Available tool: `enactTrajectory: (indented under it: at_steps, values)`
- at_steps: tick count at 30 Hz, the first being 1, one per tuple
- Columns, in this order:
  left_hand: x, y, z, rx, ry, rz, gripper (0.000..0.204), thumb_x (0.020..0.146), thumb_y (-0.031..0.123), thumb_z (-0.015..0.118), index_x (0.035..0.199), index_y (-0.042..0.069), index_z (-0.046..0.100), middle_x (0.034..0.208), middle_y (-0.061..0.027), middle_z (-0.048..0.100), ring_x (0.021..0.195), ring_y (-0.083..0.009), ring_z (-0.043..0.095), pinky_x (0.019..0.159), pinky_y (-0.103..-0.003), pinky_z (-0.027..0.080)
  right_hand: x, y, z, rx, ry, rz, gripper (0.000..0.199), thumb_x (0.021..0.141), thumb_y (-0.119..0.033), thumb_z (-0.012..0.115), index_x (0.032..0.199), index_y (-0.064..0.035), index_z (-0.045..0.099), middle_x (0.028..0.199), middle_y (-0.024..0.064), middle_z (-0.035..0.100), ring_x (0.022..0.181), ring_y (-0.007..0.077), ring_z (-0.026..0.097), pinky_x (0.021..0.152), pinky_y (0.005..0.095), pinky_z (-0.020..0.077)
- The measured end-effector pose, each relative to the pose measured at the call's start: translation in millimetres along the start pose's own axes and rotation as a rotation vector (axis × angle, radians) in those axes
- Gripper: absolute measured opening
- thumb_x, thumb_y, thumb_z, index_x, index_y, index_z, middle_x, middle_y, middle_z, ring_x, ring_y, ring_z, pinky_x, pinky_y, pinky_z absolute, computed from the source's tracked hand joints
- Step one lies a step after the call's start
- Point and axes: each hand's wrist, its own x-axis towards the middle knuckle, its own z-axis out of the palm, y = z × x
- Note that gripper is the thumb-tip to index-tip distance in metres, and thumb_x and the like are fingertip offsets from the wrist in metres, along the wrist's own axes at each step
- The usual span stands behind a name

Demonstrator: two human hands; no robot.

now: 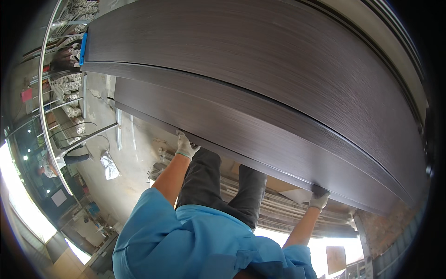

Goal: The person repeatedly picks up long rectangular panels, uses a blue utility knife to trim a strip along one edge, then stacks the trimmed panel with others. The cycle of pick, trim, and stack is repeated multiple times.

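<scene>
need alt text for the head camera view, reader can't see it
Seen from above, a person in a blue shirt holds the near edge of a long dark streaked panel with gloved left hand and right hand. A wider, similar panel stretches beyond it; concrete floor shows at left.

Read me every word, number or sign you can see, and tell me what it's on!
There are none I can read.
Lower panel and upper panel: no writing shows.
Shirt: no writing shows.
Pink patch and white patch, far left: too small and blurred to tell.
</scene>
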Motion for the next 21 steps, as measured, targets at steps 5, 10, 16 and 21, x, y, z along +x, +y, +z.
enactTrajectory:
  at_steps: [5, 10, 16, 21]
  values:
    - [4, -2, -6, -0.032, -0.028, 0.021, 0.066, 0.099, 0.068, 0.029, 0.125, 0.011, 0.052, 0.091, -0.0058, 0.060, 0.078, -0.0215, 0.060, 0.092, -0.051, 0.052, -18, -7, 6, 0.019, -0.044, 0.028, 0.056, 0.100, -0.053, 0.048, 0.129, -0.0047, 0.057, 0.124, 0.0117, 0.063, 0.110, 0.0299, 0.062, 0.094, 0.0475, 0.0517]
    - [4, -8, -12, 0.017, -0.181, -0.003, 0.066, 0.101, 0.062, 0.032, 0.134, 0.006, 0.043, 0.116, -0.0171, 0.057, 0.105, -0.0323, 0.060, 0.096, -0.060, 0.051, -2, -20, 3, -0.061, -0.046, -0.012, 0.053, 0.100, -0.050, 0.050, 0.123, -0.0024, 0.059, 0.114, 0.0138, 0.064, 0.100, 0.0296, 0.064, 0.085, 0.0453, 0.0531]
    - [3, -10, -18, 0.253, -0.222, -0.084, 0.068, 0.100, 0.060, 0.038, 0.129, -0.001, 0.042, 0.102, -0.0180, 0.056, 0.085, -0.0338, 0.066, 0.083, -0.059, 0.059, -22, -81, 16, -1.168, 0.071, -0.066, 0.049, 0.095, -0.047, 0.061, 0.099, 0.0013, 0.066, 0.073, 0.0155, 0.066, 0.059, 0.0261, 0.065, 0.048, 0.0414, 0.0530]
    - [10, 3, -31, 0.575, -0.499, -0.012, 0.063, 0.097, 0.062, 0.045, 0.103, 0.001, 0.062, 0.087, -0.0099, 0.063, 0.072, -0.0232, 0.066, 0.064, -0.040, 0.058, -130, -38, 144, -1.439, -0.467, -0.444, 0.030, 0.094, -0.032, 0.065, 0.097, -0.0026, 0.068, 0.064, 0.0059, 0.061, 0.050, 0.0161, 0.059, 0.045, 0.0343, 0.0517]
